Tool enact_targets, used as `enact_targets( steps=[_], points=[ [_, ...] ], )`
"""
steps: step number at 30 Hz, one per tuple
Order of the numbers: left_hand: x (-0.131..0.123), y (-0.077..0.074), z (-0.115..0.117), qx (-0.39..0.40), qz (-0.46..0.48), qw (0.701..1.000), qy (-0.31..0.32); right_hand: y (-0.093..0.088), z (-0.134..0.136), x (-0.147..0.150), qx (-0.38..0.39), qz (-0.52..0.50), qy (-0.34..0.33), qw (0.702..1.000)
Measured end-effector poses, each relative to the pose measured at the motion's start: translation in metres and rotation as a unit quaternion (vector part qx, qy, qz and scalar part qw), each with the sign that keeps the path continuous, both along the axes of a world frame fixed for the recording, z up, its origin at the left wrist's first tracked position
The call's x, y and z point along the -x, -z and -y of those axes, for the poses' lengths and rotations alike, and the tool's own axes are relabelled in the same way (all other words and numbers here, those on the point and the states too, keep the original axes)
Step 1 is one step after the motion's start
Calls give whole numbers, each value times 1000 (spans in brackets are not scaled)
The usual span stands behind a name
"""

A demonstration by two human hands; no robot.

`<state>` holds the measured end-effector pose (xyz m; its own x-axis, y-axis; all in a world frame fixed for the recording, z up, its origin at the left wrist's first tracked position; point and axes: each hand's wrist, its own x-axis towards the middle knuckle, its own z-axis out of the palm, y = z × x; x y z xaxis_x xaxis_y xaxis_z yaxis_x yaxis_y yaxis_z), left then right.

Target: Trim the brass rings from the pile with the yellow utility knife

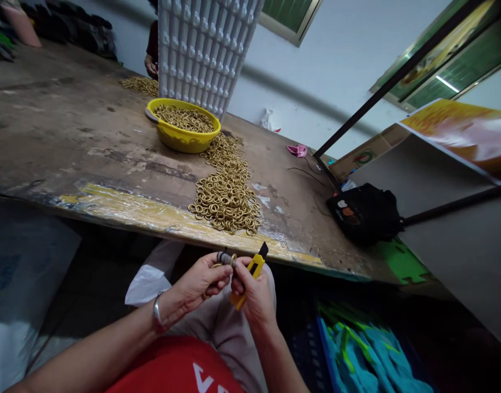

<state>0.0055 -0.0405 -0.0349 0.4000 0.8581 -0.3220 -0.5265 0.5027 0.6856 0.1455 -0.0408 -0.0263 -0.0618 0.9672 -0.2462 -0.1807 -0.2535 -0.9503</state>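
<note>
Over my lap, just off the table's front edge, my two hands meet. My left hand (205,281) is closed on a brass-coloured ring (233,260); its index finger has a grey wrapping, and part of another ring shows in the palm. My right hand (252,292) grips a yellow utility knife (256,265), its dark blade pointing up and away from me. The right fingertips also touch the ring. A pile of similar rings (226,196) lies on the table beyond my hands. Behind it stands a yellow basin (185,141) heaped with more rings.
The worn wooden table (90,136) has a taped front edge. A grey ribbed panel (201,54) rises behind the basin, partly hiding a person (151,63) near another ring heap (139,85). At right are a black bag (365,213) and a crate of turquoise items (365,349).
</note>
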Motion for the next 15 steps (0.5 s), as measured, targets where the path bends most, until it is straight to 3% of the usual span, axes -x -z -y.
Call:
enact_targets(
  steps=[3, 5, 7, 11, 15],
  points=[
    [5, -4, -2, -20, -14, 1000, 14, -11, 0, -10, -83, 152, -37, 984],
    [9, -8, -3, -48, -31, 998, 24, -21, -1, -17, -172, 293, -73, 938],
    [12, -11, -4, -71, -46, 996, 22, -28, -3, -23, -241, 412, -105, 873],
    [12, -14, -7, -86, -73, 994, 4, -27, -6, -26, -279, 559, -140, 768],
    [12, -11, -10, -131, -101, 986, 18, -22, -8, -20, -282, 626, -128, 716]
  ],
)
